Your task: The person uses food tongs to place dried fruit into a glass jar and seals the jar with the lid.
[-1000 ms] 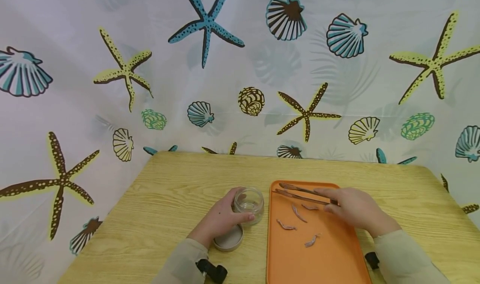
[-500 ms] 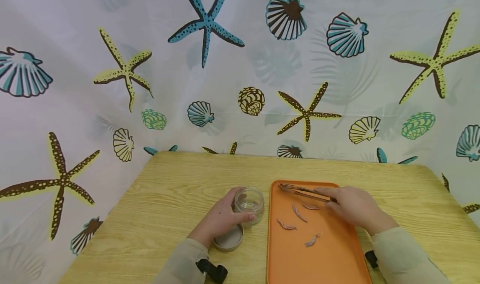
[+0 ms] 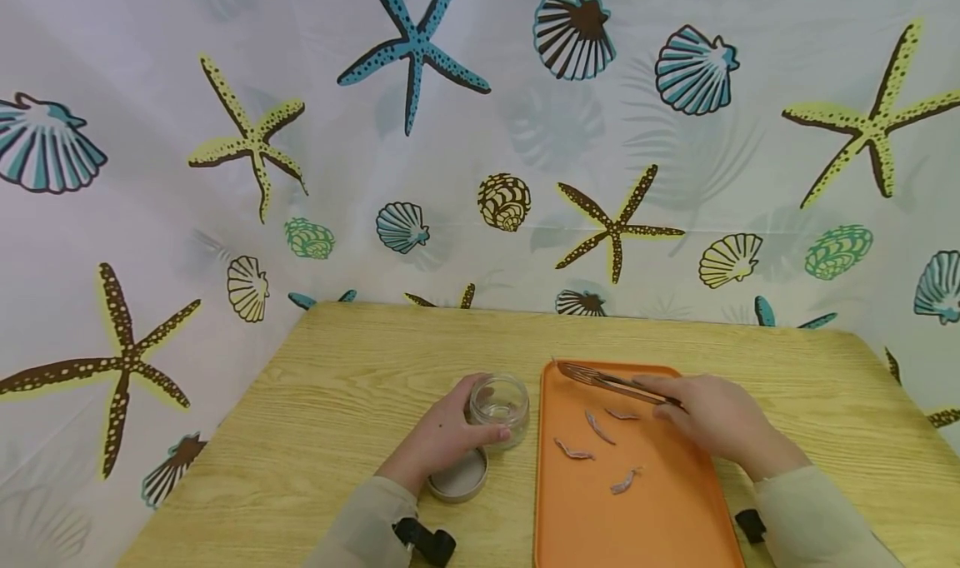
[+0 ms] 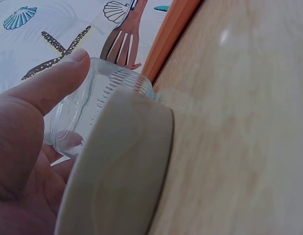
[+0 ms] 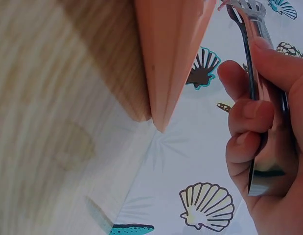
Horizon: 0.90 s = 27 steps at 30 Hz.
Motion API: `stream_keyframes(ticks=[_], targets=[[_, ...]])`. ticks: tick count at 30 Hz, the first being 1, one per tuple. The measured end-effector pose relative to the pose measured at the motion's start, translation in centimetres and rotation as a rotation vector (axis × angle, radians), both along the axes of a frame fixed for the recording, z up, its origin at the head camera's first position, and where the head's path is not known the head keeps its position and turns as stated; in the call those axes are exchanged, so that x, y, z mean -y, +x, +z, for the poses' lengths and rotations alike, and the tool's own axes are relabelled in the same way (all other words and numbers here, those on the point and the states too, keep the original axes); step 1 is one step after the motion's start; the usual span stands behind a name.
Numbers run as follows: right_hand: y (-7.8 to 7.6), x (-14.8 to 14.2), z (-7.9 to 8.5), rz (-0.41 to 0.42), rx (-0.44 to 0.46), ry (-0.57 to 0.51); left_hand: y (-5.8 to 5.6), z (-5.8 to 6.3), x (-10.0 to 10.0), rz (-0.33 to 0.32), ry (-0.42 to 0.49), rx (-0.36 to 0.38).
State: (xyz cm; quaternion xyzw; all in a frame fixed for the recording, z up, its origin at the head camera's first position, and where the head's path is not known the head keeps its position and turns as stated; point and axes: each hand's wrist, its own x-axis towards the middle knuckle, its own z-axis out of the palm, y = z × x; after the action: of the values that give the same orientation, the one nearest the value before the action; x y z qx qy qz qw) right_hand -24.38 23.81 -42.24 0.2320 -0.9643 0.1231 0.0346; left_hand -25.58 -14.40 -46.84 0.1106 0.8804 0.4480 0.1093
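My left hand (image 3: 442, 430) grips a clear glass jar (image 3: 498, 410), thumb and fingers around its side; the jar stands open on the table. My right hand (image 3: 712, 418) holds metal tongs (image 3: 615, 383) with slotted ends, fingers curled around the arms in the right wrist view. The tongs' ends are together over the tray's far left corner. A small pinkish piece (image 4: 135, 66) shows at their tip in the left wrist view. Several thin, curled, greyish-pink pieces (image 3: 597, 426) lie on the orange tray (image 3: 637, 526), below the tongs.
A round lid (image 3: 459, 476) lies on the wooden table (image 3: 360, 368), beside my left wrist and just in front of the jar. The tray stands to the jar's right. A curtain (image 3: 450, 160) printed with shells and starfish hangs behind the table.
The tongs' arms have come together from spread apart, and a small piece now shows at their tip, raised at the tray's far left corner. My left hand and the jar stay in place.
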Motion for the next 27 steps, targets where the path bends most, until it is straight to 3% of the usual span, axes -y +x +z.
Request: stream_keyframes(ticks=[27], targets=[[2.2,0.7,1.5,0.058,-0.055,-0.081,0.2,0.2,-0.1,-0.001,0.01,0.003]])
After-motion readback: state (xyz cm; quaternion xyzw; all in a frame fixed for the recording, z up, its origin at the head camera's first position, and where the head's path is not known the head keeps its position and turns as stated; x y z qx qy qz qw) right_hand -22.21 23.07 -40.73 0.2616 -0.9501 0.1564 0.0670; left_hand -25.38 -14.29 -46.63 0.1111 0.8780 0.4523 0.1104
